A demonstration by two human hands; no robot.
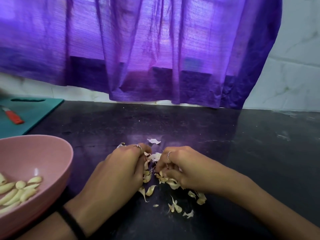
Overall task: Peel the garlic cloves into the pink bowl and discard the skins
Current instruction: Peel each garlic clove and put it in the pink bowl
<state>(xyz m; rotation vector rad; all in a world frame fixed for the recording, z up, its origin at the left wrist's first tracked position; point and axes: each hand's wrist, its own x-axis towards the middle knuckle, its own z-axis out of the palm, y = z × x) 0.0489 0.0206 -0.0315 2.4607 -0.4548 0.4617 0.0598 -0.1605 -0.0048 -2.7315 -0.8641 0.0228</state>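
A pink bowl (52, 153) stands at the left edge of the dark counter and holds several peeled garlic cloves (19, 189). A heap of papery garlic skins (155, 170) lies in the middle of the counter. My left hand (119, 172) and my right hand (183, 170) sit on either side of the heap, fingers curled down into the skins and cupping them together. More loose skins (176, 207) are scattered in front of my hands, and one white piece (154, 141) lies just beyond them. What lies under my palms is hidden.
A teal cutting board (34, 115) lies at the back left with a red-handled knife (13, 116) on it. A purple curtain (155, 49) hangs over the counter's back edge before a white tiled wall (294, 75). The dark counter (242, 144) stretches right.
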